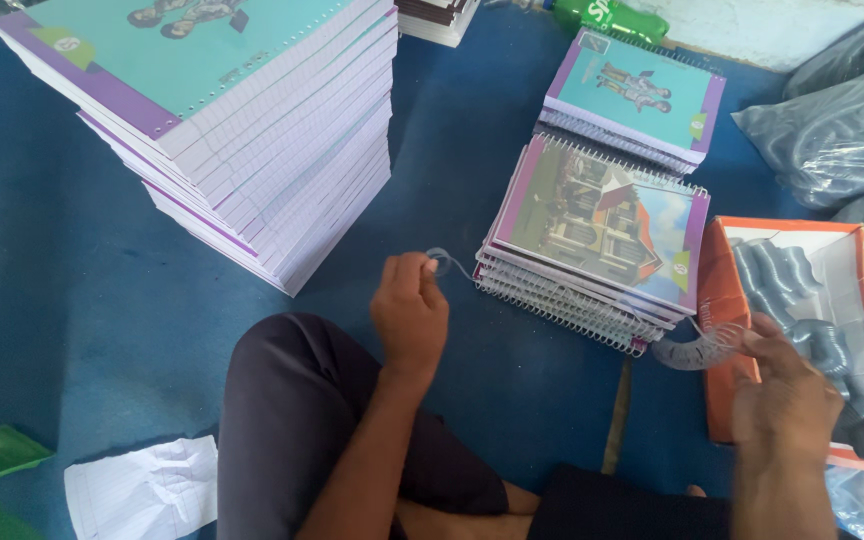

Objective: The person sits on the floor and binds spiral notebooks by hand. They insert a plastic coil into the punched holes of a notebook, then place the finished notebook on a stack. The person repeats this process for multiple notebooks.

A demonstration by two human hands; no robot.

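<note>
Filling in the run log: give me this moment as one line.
left hand: pinches spiral coil end | right hand: holds coil | bound notebooks: stacked between hands | box: at right

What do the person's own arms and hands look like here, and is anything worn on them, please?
Both arms are bare: no sleeves reach the forearms, and no gloves cover the left hand or the right hand. No watch, bracelet or ring can be made out on either wrist or hand. The only clothing in view is dark trousers over the folded legs.
</note>
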